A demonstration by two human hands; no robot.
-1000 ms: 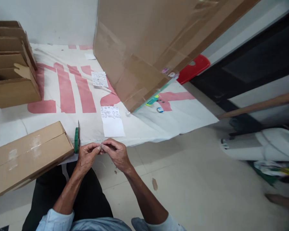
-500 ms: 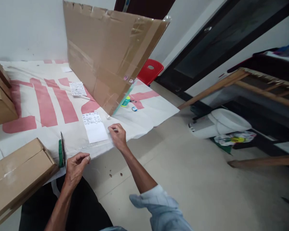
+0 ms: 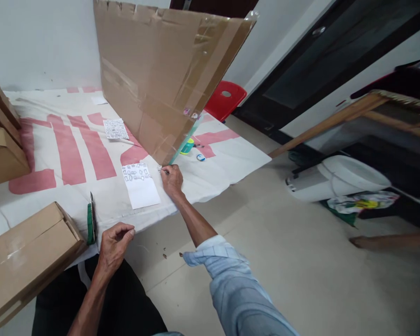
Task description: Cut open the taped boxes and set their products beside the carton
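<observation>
My right hand (image 3: 172, 179) rests on the white cloth at the foot of the cardboard panel, its fingers closed in a pinch. At its fingertips sits a small whitish bit (image 3: 159, 168); I cannot tell what it is. Left of this hand lies a white paper card (image 3: 143, 192) with small drawn shapes across its upper part. Off the table's front edge hangs my left hand (image 3: 115, 245), thumb and forefinger pressed together; anything between them is too small to make out. Beside it lies a green-handled utility knife (image 3: 91, 219).
A tall cardboard panel (image 3: 150, 79) stands on the cloth-covered table (image 3: 105, 200). A closed cardboard box (image 3: 31, 261) occupies the near left. A patterned card (image 3: 115, 129), a teal tape roll (image 3: 187, 147) and a small blue-white ring (image 3: 200, 157) lie farther back. A white bucket (image 3: 339, 177) is on the right.
My right hand has moved forward and slightly right, from beside the card to the small whitish bit at the panel's foot. My left hand keeps nearly the same pose.
</observation>
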